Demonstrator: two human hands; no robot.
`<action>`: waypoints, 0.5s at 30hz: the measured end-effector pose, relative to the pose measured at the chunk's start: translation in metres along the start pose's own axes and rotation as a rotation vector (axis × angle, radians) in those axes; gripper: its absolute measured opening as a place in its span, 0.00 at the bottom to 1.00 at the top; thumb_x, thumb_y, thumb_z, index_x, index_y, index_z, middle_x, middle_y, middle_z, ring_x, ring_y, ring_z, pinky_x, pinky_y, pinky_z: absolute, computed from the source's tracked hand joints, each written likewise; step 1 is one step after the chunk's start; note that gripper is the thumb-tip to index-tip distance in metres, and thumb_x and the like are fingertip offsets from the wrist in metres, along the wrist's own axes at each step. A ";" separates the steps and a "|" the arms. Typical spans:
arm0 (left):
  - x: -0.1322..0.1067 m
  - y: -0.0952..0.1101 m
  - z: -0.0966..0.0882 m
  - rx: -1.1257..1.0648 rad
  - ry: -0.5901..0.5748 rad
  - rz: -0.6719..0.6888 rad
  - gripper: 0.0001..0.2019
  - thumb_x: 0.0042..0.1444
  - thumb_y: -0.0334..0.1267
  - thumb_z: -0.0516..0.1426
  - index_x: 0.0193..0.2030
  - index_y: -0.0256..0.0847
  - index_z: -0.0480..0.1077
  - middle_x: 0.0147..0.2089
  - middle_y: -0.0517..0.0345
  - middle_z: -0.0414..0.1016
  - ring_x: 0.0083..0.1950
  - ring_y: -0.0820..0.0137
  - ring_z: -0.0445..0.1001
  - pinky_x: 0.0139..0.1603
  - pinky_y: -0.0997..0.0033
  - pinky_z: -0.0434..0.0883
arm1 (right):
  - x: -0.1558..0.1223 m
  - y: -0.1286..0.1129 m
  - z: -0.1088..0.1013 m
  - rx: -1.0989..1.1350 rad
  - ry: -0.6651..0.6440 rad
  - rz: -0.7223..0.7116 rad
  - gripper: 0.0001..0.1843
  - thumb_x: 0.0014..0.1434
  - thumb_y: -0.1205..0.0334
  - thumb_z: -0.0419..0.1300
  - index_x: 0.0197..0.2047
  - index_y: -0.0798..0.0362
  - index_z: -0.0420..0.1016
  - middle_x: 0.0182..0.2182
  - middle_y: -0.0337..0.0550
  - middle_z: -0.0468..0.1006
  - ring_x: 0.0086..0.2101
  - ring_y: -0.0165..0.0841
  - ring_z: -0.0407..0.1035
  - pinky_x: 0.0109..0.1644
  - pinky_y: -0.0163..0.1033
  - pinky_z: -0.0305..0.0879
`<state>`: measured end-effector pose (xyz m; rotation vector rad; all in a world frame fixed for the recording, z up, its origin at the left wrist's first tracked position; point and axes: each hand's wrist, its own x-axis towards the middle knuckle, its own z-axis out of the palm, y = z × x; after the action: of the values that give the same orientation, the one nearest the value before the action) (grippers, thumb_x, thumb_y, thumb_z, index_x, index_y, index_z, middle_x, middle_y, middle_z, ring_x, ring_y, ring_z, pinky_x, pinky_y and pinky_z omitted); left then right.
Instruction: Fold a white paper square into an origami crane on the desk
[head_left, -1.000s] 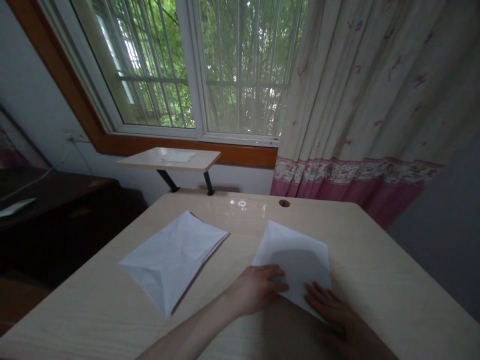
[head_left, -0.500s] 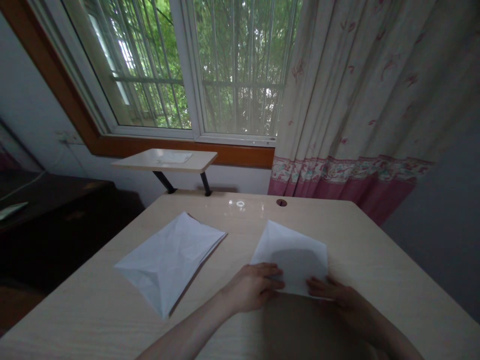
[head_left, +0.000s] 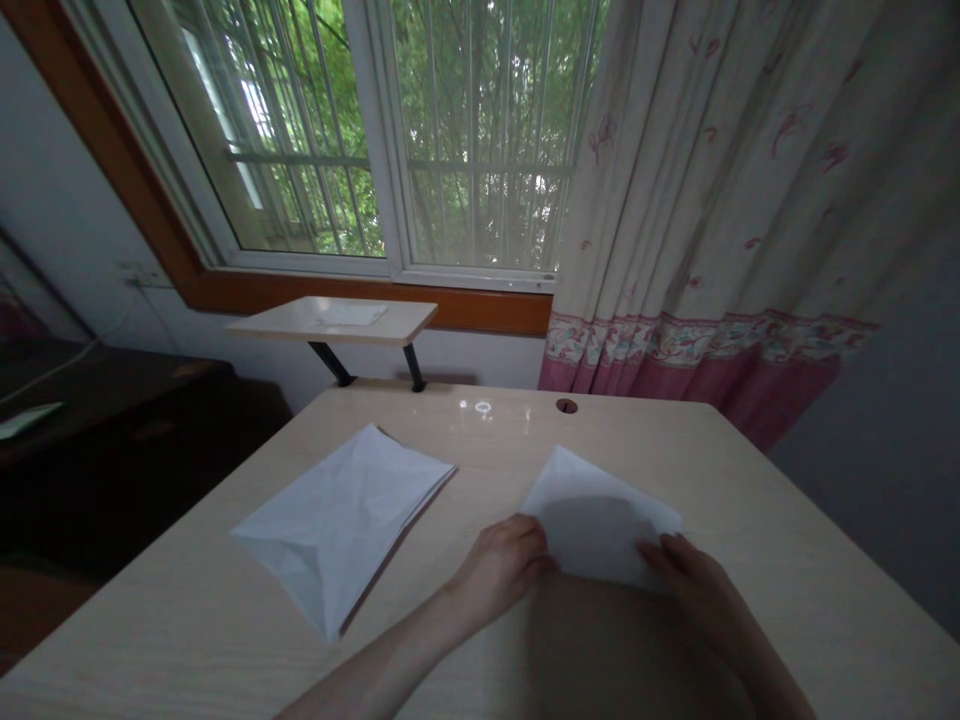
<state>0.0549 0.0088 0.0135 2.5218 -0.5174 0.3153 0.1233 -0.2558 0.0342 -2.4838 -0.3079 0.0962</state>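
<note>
A folded sheet of white paper (head_left: 600,520) lies near the middle right of the desk, one corner pointing to the back. My left hand (head_left: 506,560) pinches its left edge, thumb at the near side and fingers curled over the paper. At the right edge, my right hand (head_left: 686,570) grips the same sheet between thumb and fingers. A shadow falls across the middle of the paper. Apart from both hands, to the left, rests a stack of creased white paper (head_left: 349,515) with several fold lines.
The wooden desk (head_left: 187,600) carries a small raised shelf (head_left: 409,325) at its back left, with a white sheet on it. A round cable hole (head_left: 567,406) sits near the back edge. Behind are a barred window and a curtain (head_left: 675,200). A dark cabinet (head_left: 112,400) stands left.
The folded paper has shifted to the right and turned slightly. My hands, flatter on it before, now have their fingers closed on its left and right edges.
</note>
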 end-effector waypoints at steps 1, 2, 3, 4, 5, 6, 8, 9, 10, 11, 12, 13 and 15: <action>0.000 0.001 -0.001 0.001 -0.006 -0.023 0.05 0.60 0.38 0.58 0.36 0.40 0.72 0.38 0.57 0.73 0.41 0.68 0.72 0.42 0.73 0.69 | -0.001 0.001 0.001 0.014 0.014 0.015 0.23 0.55 0.39 0.46 0.21 0.47 0.65 0.22 0.41 0.73 0.26 0.39 0.70 0.30 0.40 0.64; 0.000 0.002 -0.001 -0.001 -0.009 -0.038 0.04 0.59 0.37 0.58 0.36 0.39 0.71 0.38 0.57 0.72 0.40 0.68 0.72 0.41 0.74 0.69 | -0.001 0.002 0.002 0.026 0.016 0.026 0.23 0.55 0.39 0.46 0.22 0.47 0.66 0.22 0.41 0.74 0.26 0.39 0.70 0.30 0.40 0.63; 0.000 0.003 -0.001 -0.002 -0.011 -0.047 0.03 0.59 0.36 0.58 0.36 0.39 0.71 0.38 0.57 0.71 0.40 0.68 0.71 0.41 0.74 0.69 | -0.002 0.003 0.002 0.033 0.019 0.037 0.23 0.55 0.39 0.46 0.23 0.47 0.66 0.22 0.41 0.74 0.27 0.39 0.70 0.30 0.40 0.63; 0.000 0.004 -0.002 -0.004 -0.014 -0.055 0.03 0.59 0.35 0.58 0.36 0.39 0.70 0.38 0.57 0.71 0.41 0.69 0.71 0.41 0.74 0.69 | -0.003 0.004 0.003 0.037 0.022 0.048 0.23 0.55 0.39 0.46 0.24 0.47 0.67 0.22 0.41 0.74 0.27 0.40 0.70 0.30 0.40 0.63; 0.000 0.004 -0.002 -0.008 -0.017 -0.061 0.02 0.60 0.34 0.57 0.36 0.39 0.69 0.39 0.58 0.71 0.41 0.69 0.71 0.42 0.75 0.68 | -0.004 0.005 0.004 0.041 0.030 0.056 0.23 0.55 0.39 0.46 0.24 0.47 0.67 0.22 0.41 0.74 0.27 0.40 0.70 0.30 0.41 0.64; 0.000 0.005 -0.002 -0.013 -0.019 -0.066 0.02 0.60 0.33 0.56 0.36 0.39 0.69 0.39 0.58 0.70 0.41 0.70 0.71 0.42 0.75 0.68 | -0.005 0.007 0.005 0.047 0.043 0.061 0.22 0.55 0.39 0.46 0.25 0.47 0.67 0.22 0.41 0.75 0.27 0.40 0.71 0.30 0.41 0.64; 0.001 0.006 -0.001 -0.022 -0.022 -0.079 0.03 0.61 0.32 0.55 0.36 0.39 0.69 0.41 0.57 0.70 0.42 0.70 0.70 0.44 0.75 0.68 | -0.007 0.009 0.009 0.069 0.082 0.059 0.21 0.56 0.41 0.47 0.25 0.47 0.66 0.22 0.41 0.75 0.27 0.40 0.71 0.31 0.42 0.64; 0.001 0.007 -0.001 -0.025 -0.024 -0.088 0.03 0.61 0.31 0.54 0.36 0.39 0.68 0.41 0.57 0.69 0.43 0.70 0.70 0.44 0.75 0.68 | -0.008 0.011 0.011 0.081 0.101 0.050 0.20 0.57 0.41 0.47 0.25 0.46 0.66 0.23 0.41 0.75 0.27 0.40 0.71 0.31 0.42 0.65; 0.001 0.007 0.000 -0.025 -0.025 -0.096 0.03 0.61 0.31 0.54 0.37 0.38 0.69 0.42 0.56 0.69 0.43 0.70 0.70 0.45 0.74 0.68 | -0.009 0.012 0.014 0.090 0.122 0.033 0.19 0.57 0.43 0.47 0.26 0.46 0.65 0.24 0.42 0.75 0.28 0.40 0.71 0.32 0.42 0.65; 0.001 0.007 0.000 -0.022 -0.027 -0.101 0.03 0.61 0.31 0.54 0.37 0.38 0.69 0.42 0.55 0.69 0.43 0.69 0.69 0.45 0.74 0.68 | -0.010 0.013 0.016 0.090 0.143 0.015 0.19 0.58 0.44 0.47 0.26 0.46 0.65 0.25 0.42 0.75 0.28 0.39 0.71 0.32 0.42 0.65; 0.001 0.008 0.000 -0.018 -0.031 -0.100 0.03 0.61 0.31 0.55 0.36 0.37 0.69 0.42 0.55 0.69 0.43 0.68 0.69 0.45 0.73 0.68 | -0.011 0.015 0.019 0.081 0.164 -0.004 0.18 0.58 0.44 0.47 0.26 0.47 0.65 0.26 0.43 0.75 0.29 0.39 0.71 0.33 0.42 0.65; 0.002 0.008 0.000 -0.012 -0.036 -0.093 0.03 0.61 0.30 0.55 0.36 0.37 0.69 0.41 0.55 0.69 0.43 0.68 0.69 0.45 0.71 0.68 | -0.012 0.016 0.022 0.065 0.185 -0.020 0.18 0.59 0.45 0.48 0.26 0.47 0.65 0.27 0.44 0.75 0.30 0.40 0.70 0.34 0.42 0.65; 0.002 0.009 0.000 0.000 -0.047 -0.065 0.04 0.60 0.30 0.56 0.34 0.37 0.70 0.40 0.54 0.69 0.44 0.66 0.68 0.46 0.69 0.67 | -0.014 0.019 0.027 0.022 0.219 -0.045 0.18 0.60 0.46 0.47 0.27 0.47 0.65 0.28 0.45 0.74 0.31 0.40 0.70 0.35 0.43 0.65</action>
<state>0.0534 0.0010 0.0182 2.5455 -0.4522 0.2328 0.1100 -0.2587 0.0011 -2.4368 -0.2672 -0.1895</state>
